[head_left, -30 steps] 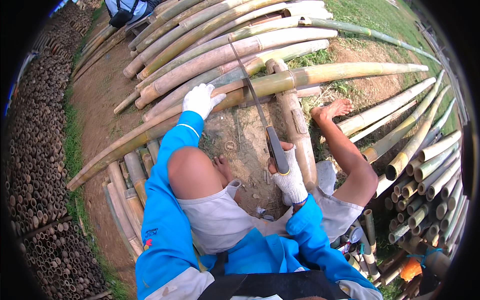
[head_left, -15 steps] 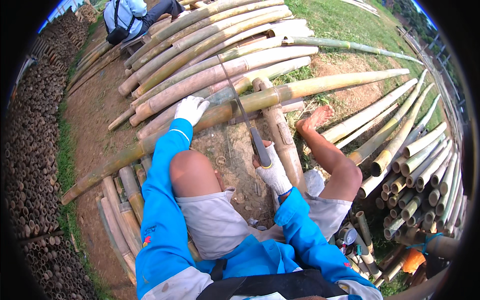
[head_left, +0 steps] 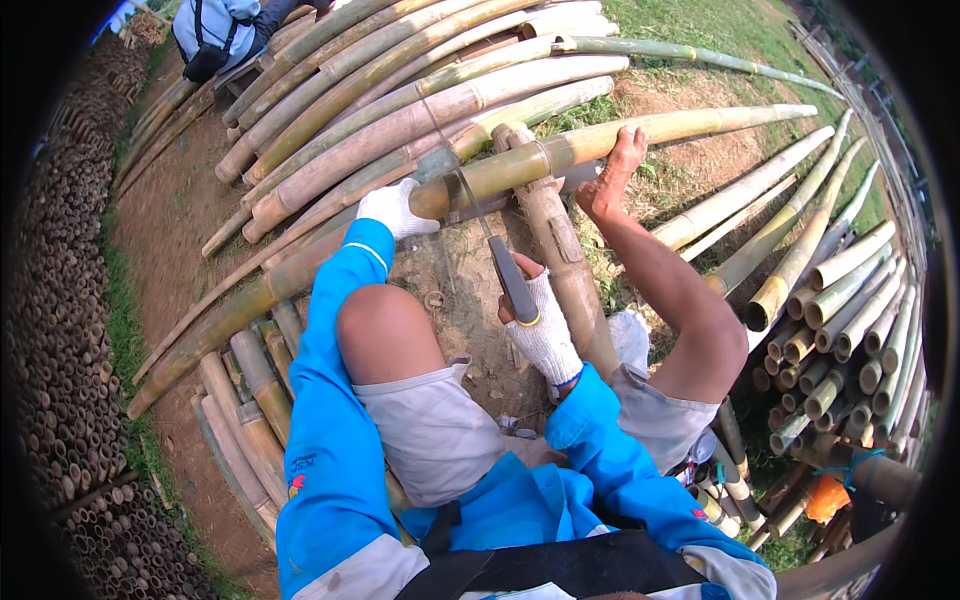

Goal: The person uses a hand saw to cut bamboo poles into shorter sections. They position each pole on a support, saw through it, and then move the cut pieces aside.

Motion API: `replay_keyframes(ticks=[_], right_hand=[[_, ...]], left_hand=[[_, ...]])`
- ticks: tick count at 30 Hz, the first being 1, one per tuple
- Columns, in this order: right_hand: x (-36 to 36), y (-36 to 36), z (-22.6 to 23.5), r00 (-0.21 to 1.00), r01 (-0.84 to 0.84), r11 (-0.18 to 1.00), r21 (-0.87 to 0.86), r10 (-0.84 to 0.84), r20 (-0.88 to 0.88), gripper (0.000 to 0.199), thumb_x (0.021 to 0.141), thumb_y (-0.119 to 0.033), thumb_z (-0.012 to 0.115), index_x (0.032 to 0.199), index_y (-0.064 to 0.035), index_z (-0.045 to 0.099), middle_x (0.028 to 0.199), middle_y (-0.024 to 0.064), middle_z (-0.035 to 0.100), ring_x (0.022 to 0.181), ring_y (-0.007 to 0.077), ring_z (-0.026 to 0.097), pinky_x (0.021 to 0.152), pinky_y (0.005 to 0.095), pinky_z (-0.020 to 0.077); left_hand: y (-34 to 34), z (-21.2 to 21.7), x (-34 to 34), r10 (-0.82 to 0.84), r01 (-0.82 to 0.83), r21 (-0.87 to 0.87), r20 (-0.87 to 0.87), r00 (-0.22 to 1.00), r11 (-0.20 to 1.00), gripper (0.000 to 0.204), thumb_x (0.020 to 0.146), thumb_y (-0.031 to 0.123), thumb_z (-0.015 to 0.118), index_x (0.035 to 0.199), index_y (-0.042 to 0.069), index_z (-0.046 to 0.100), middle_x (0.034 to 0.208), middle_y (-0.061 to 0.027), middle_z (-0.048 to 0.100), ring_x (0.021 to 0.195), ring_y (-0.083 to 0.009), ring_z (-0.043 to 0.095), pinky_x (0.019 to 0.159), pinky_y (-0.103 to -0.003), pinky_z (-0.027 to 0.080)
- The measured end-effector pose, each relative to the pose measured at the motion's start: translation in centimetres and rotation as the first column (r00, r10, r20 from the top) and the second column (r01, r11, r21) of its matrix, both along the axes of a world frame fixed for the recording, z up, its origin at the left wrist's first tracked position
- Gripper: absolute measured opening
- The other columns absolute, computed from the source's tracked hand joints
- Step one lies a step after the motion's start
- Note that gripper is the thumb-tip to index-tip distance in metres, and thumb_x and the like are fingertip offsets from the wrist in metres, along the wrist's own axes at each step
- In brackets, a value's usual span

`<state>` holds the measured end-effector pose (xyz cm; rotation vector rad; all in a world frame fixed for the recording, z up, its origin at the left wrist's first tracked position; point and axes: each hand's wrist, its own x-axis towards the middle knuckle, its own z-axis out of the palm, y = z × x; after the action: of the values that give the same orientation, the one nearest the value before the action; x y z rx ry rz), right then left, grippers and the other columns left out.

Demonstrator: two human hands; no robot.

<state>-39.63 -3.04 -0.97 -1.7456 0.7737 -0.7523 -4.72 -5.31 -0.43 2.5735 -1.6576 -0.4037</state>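
Saw (head_left: 510, 280) clamped in right hand (head_left: 545, 328), tip faint; left hand (head_left: 396, 207) on bamboo (head_left: 300, 272), grip unclear.

At far left I see a person (head_left: 226, 28) in light blue with a black bag (head_left: 205, 64); on my left, stacked bamboo ends (head_left: 60, 290) beyond a grass strip (head_left: 125, 335); near right, an orange item (head_left: 826, 498).
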Motion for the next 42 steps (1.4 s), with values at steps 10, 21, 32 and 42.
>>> replay_keyframes(ticks=[10,21,32,42], right_hand=[[-9.0,5.8,1.7,0.998,-0.026,1.0,0.015,0.026,-0.05,0.075,0.093,0.005,0.068,0.163,-0.007,0.044,0.119,0.0053,0.061,0.095,0.0135,0.062,0.088,0.0286,0.0527],[0.8,-0.6,-2.3,0.996,-0.031,0.999,0.034,0.028,0.09,0.076,0.093,0.006,0.07,0.163,-0.0088,0.043,0.098,0.0008,0.058,0.083,0.0104,0.059,0.079,0.0288,0.0519],[0.6,-1.5,-1.3,0.999,-0.018,0.994,0.109,0.014,0.041,0.071,0.09,0.001,0.073,0.157,-0.0056,0.051,0.126,0.0143,0.065,0.098,0.0224,0.068,0.094,0.0358,0.0563],[-9.4,3.8,-6.5,0.996,-0.029,0.98,-0.196,0.045,0.079,0.058,0.099,-0.002,0.061,0.156,-0.0016,0.05,0.13,0.0137,0.065,0.112,0.0228,0.064,0.098,0.0358,0.0539]], left_hand=[[-0.9,0.3,-0.2,0.045,-0.043,0.065,-0.022,0.999,0.997,0.099,0.071,0.071,0.083,0.15,0.015,0.064,0.131,-0.0213,0.078,0.12,-0.0409,0.075,0.108,-0.048,0.058],[-0.6,-0.3,-0.6,0.063,-0.067,0.049,0.066,0.996,0.997,0.103,0.067,0.073,0.087,0.151,0.018,0.066,0.132,-0.0217,0.079,0.122,-0.0399,0.076,0.11,-0.049,0.058],[-0.9,0.2,-0.3,0.049,-0.048,0.062,-0.007,0.999,0.997,0.094,0.073,0.071,0.083,0.147,0.016,0.067,0.134,-0.0183,0.079,0.121,-0.0392,0.076,0.109,-0.049,0.059],[0.3,-0.5,1.4,-0.055,0.052,-0.039,-0.066,0.996,0.998,0.088,0.071,0.074,0.085,0.135,0.015,0.073,0.123,-0.0214,0.08,0.114,-0.042,0.077,0.103,-0.054,0.06]])
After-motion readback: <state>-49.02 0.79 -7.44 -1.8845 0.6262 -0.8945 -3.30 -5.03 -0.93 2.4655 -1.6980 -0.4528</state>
